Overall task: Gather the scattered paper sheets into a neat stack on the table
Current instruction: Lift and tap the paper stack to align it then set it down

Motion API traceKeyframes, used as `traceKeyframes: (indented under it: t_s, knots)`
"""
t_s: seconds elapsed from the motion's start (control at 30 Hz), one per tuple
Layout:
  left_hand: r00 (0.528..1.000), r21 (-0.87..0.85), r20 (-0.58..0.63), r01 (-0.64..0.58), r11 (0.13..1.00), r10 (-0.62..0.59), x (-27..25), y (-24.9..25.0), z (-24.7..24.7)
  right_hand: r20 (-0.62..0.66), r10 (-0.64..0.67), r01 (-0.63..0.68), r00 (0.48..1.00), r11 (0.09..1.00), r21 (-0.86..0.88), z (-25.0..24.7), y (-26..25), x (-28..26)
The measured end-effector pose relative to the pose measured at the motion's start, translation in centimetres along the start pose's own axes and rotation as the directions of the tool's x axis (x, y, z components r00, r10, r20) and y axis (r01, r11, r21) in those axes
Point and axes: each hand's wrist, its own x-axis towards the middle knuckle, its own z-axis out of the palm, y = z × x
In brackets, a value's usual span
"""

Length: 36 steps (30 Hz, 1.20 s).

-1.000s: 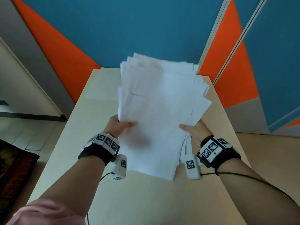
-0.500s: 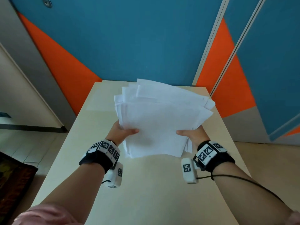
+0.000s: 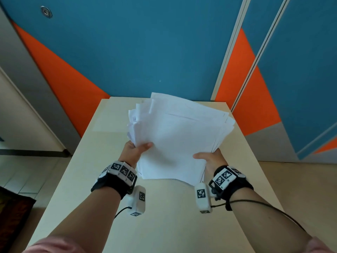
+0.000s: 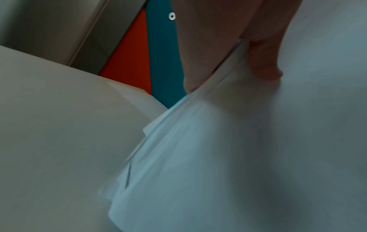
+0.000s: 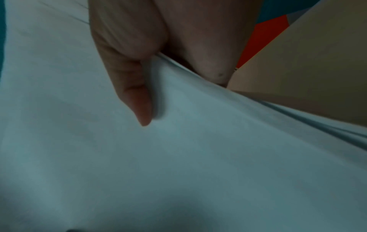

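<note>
A loose bundle of white paper sheets [image 3: 178,136] is held above the cream table [image 3: 164,225], its far edges fanned and uneven. My left hand [image 3: 135,149] grips the bundle's left edge, thumb on top and fingers hidden underneath. My right hand [image 3: 209,157] grips the right edge the same way. In the left wrist view the thumb presses on the sheets [image 4: 218,157]. In the right wrist view the thumb lies on the top sheet [image 5: 178,157]. One more sheet [image 3: 111,123] lies flat at the table's far left.
A blue and orange panelled wall [image 3: 145,52] stands right behind the table's far edge. Floor [image 3: 23,170] drops away on the left, and more floor [image 3: 300,189] on the right. A dark rug [image 3: 11,216] lies at the lower left.
The bundle has tipped from nearly upright towards flat and moved lower and away from me. Both hands kept their grip on its side edges.
</note>
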Motion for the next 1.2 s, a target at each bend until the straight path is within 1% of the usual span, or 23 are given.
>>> traceKeyframes:
  t_s: [0.07,0.2,0.33,0.47,0.53,0.6,0.7,0.77,0.87,0.93,1.0,1.07,1.13,1.2]
  knots:
    - [1.000,-0.025,0.012,-0.011,1.000,0.011,0.2,0.2,-0.4,0.014,-0.006,0.007,1.000,0.999,-0.041,-0.5,0.1,0.5]
    - [0.994,-0.001,0.107,0.001,1.000,-0.001,0.3,0.0,-1.3,0.049,0.011,0.004,0.999,0.951,-0.308,-1.7,1.6,1.4]
    - [0.989,0.020,0.148,-0.018,1.000,0.015,0.6,-0.1,-0.9,0.056,0.061,-0.033,0.997,0.914,-0.405,-1.7,3.2,1.4]
    - [0.988,0.017,0.156,0.004,1.000,-0.007,0.6,-0.3,-0.9,0.053,0.094,-0.055,0.994,0.862,-0.504,-1.7,5.1,1.2]
    - [0.991,-0.012,0.133,0.032,0.999,-0.030,0.6,-0.6,-1.0,0.041,0.128,-0.093,0.991,0.870,-0.484,-1.8,5.8,1.0]
    - [0.991,-0.045,0.126,0.044,0.998,-0.038,0.6,-0.8,-1.1,0.017,0.121,-0.104,0.992,0.908,-0.406,-1.9,5.9,1.0]
    - [0.989,-0.074,0.142,0.045,0.996,-0.035,0.6,-1.1,-1.3,-0.022,0.017,-0.023,1.000,0.955,-0.295,-1.7,4.8,1.0]
    - [0.988,-0.090,0.152,0.030,0.996,-0.016,0.7,-1.0,-1.4,0.013,-0.033,0.035,0.999,0.961,-0.276,-1.5,3.6,1.1]
    - [0.987,-0.126,0.153,-0.025,0.992,0.044,1.1,0.1,-1.3,0.047,-0.097,0.107,0.994,0.947,-0.304,-1.1,1.2,1.4]
    - [0.984,-0.150,0.149,-0.079,0.985,0.102,1.5,1.4,-1.1,0.057,-0.176,0.184,0.983,0.954,-0.236,-1.0,-0.5,1.6]
    - [0.977,-0.160,0.152,-0.122,0.980,0.146,1.6,2.8,-0.7,0.060,-0.204,0.212,0.977,0.958,-0.192,-0.9,-1.7,1.7]
    - [0.971,-0.149,0.168,-0.145,0.978,0.170,1.6,3.8,-0.3,0.073,-0.196,0.208,0.978,0.947,-0.244,-1.0,-2.5,1.7]
    - [0.969,-0.130,0.184,-0.142,0.981,0.165,1.4,4.2,-0.1,0.072,-0.159,0.173,0.985,0.936,-0.305,-1.1,-3.3,1.5]
    - [0.970,-0.105,0.197,-0.125,0.987,0.144,1.3,4.0,-0.2,0.083,-0.117,0.136,0.990,0.952,-0.275,-1.1,-3.7,1.3]
